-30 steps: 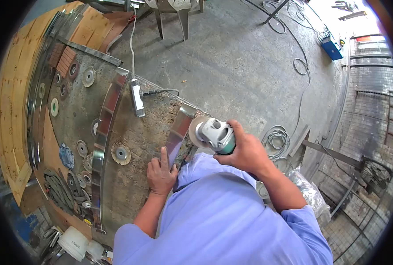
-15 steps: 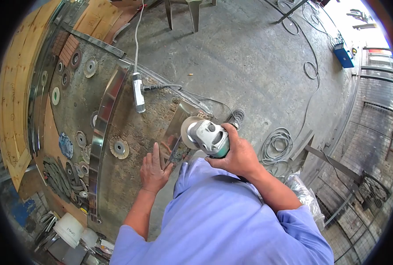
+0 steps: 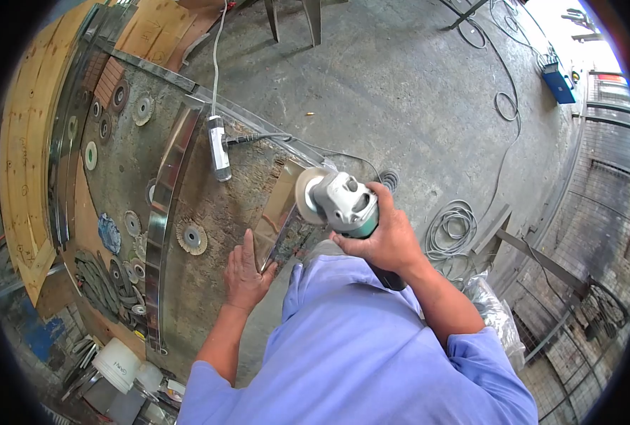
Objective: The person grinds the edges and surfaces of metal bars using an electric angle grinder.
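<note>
My right hand [image 3: 393, 237] is wrapped round the body of an angle grinder [image 3: 349, 204] with a grey metal head and green casing. Its pale disc [image 3: 308, 196] is at the right edge of a shiny metal piece [image 3: 279, 205], toward the far end. That piece lies flat along the edge of the worn workbench [image 3: 219, 212]. Fingers stretched forward, my left hand [image 3: 246, 280] rests at the near end of the metal piece, with the thumb by its corner.
A long curved metal strip [image 3: 162, 205] crosses the bench. Around it lie a flap wheel [image 3: 191, 236], several discs and a crumpled blue cloth [image 3: 108, 234]. A power strip [image 3: 219, 149] sits near the far edge. Coiled cable [image 3: 451, 228] lies on the floor at right.
My right hand has carried the grinder forward and slightly right along the metal piece, away from my left hand. The left hand stays in place.
</note>
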`<action>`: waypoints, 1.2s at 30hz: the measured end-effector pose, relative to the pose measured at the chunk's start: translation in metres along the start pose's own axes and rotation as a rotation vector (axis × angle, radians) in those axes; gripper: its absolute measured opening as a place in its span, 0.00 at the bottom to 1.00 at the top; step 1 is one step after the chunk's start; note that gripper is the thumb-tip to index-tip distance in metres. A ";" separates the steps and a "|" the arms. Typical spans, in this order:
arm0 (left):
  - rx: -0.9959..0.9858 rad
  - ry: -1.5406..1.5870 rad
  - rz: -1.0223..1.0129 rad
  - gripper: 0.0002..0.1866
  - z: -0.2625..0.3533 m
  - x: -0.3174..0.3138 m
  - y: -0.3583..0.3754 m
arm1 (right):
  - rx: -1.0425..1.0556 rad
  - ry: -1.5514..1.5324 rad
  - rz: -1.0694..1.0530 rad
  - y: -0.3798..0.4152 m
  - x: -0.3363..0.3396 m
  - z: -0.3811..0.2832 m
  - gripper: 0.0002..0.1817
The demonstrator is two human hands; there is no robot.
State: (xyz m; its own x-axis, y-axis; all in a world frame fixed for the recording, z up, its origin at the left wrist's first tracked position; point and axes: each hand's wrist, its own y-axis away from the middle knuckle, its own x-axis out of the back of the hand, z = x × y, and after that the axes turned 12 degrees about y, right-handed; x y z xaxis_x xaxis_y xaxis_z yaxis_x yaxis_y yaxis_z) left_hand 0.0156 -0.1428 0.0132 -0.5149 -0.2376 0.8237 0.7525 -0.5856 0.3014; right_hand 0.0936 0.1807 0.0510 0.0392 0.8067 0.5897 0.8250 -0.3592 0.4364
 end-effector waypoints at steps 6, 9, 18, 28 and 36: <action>-0.018 -0.009 0.018 0.61 -0.003 -0.002 0.001 | 0.035 0.057 -0.103 0.003 0.006 0.001 0.56; -0.006 0.000 0.004 0.61 -0.001 -0.001 0.001 | -0.018 -0.019 -0.059 0.002 0.004 0.003 0.55; -0.030 -0.039 0.021 0.61 -0.003 -0.003 0.001 | -0.034 0.000 -0.146 -0.001 0.013 -0.003 0.56; -0.038 -0.078 0.053 0.58 0.003 -0.006 0.002 | -0.045 0.011 -0.156 -0.001 0.022 -0.016 0.55; -0.124 -0.127 0.136 0.54 0.005 -0.013 0.002 | -0.067 0.045 -0.141 -0.003 0.026 -0.016 0.57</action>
State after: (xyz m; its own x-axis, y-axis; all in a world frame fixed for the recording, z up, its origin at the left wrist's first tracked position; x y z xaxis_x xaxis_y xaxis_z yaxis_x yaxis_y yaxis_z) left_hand 0.0263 -0.1369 0.0055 -0.3501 -0.2262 0.9090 0.7513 -0.6473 0.1283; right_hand 0.0834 0.1946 0.0758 -0.1012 0.8297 0.5489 0.7812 -0.2754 0.5603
